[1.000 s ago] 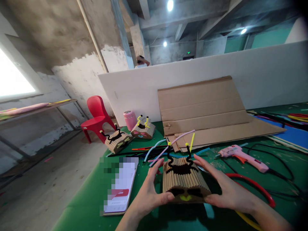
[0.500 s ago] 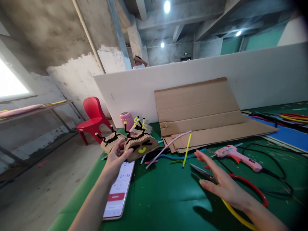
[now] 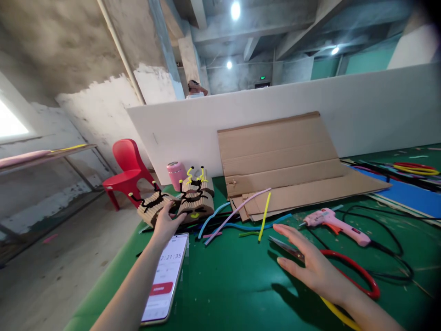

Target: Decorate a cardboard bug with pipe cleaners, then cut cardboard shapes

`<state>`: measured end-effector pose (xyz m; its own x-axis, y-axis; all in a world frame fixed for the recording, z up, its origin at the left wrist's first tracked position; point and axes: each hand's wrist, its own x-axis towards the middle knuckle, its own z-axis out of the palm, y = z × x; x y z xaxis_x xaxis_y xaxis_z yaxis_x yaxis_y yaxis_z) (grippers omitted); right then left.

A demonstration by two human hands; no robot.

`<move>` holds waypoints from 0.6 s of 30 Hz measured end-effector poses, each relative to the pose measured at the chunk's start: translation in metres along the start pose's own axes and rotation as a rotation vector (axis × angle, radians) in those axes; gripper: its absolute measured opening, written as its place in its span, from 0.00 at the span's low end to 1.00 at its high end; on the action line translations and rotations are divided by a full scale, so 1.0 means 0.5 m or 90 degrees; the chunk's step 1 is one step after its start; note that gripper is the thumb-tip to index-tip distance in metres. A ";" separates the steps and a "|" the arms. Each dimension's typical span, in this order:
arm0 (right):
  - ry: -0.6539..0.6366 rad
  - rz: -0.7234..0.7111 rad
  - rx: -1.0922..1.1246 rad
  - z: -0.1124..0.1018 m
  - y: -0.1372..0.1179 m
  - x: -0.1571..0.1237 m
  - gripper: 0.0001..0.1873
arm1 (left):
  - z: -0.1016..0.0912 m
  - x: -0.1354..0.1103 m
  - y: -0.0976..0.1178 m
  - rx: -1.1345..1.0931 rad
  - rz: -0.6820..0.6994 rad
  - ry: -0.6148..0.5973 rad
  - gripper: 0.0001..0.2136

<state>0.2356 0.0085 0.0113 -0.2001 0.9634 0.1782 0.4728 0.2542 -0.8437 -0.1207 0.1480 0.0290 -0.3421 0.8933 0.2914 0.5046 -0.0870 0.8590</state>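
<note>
My left hand (image 3: 167, 226) has its thumb and fingers at the left end of a corrugated cardboard bug figure (image 3: 203, 210), which has a yellow mouth and black pipe-cleaner stripes and feelers. A second such figure (image 3: 155, 209) lies to the left of it. Behind stands a third figure (image 3: 206, 186) with yellow feelers. Over the scissors (image 3: 284, 247) hovers my right hand (image 3: 315, 269), open, fingers apart and nothing in it. It partly hides the scissors' red and yellow handles. Between my hands lie a purple pipe cleaner (image 3: 237, 214) and a yellow one (image 3: 264, 216).
A phone (image 3: 161, 273) showing a timer lies below my left hand. At right is a pink glue gun (image 3: 339, 225) with a black cord. Cardboard sheets (image 3: 279, 156) lean against the white partition (image 3: 193, 124). A pink canister (image 3: 176, 174) and red chair (image 3: 127, 161) are at left.
The figure at my left hand has gone from tilted up, face showing, to sitting lower beside the others. My right hand stays open over the scissors. The view has shifted slightly.
</note>
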 end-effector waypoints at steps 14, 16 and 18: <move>0.124 0.035 -0.174 -0.019 -0.023 0.093 0.19 | 0.204 -0.238 0.170 0.340 0.356 -0.162 0.13; 0.107 0.052 -0.229 -0.018 -0.024 0.124 0.20 | 0.240 -0.214 0.171 0.391 0.321 -0.149 0.14; 0.088 0.071 -0.283 -0.009 -0.019 0.156 0.21 | 0.258 -0.183 0.161 0.443 0.276 -0.138 0.12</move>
<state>0.2194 0.0816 0.0358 -0.0260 0.9814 0.1903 0.8124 0.1317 -0.5680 0.0537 0.1160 0.0172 0.1178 0.9147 0.3866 0.9530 -0.2135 0.2148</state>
